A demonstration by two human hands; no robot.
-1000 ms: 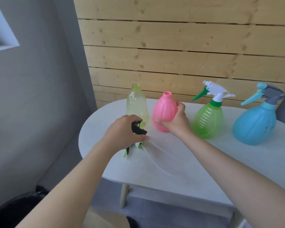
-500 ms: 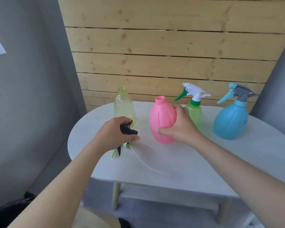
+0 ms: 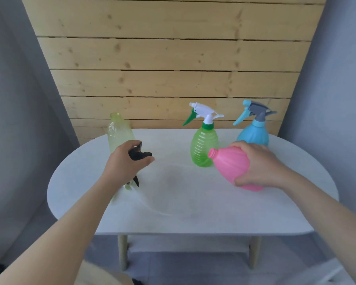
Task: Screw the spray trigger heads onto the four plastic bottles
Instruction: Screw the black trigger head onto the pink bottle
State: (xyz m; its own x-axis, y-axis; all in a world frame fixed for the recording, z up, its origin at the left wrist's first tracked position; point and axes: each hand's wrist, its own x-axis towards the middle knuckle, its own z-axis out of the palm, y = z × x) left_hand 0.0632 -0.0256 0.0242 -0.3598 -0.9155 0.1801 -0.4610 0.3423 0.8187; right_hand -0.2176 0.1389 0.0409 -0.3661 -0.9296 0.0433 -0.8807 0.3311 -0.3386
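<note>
Lifted and tilted now, smooth bulbous pink bottle (image 3: 232,167) in right hand (image 3: 257,165).

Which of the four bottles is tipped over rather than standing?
The pink bottle, tilted in the right hand; the other three stand upright on the table.

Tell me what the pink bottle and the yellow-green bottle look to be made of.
Pink bottle: opaque plastic by the look, matte with a soft sheen and moulded ribs. Yellow-green bottle: thin translucent plastic, seemingly glossy, since the wall planks show faintly through it.
</note>
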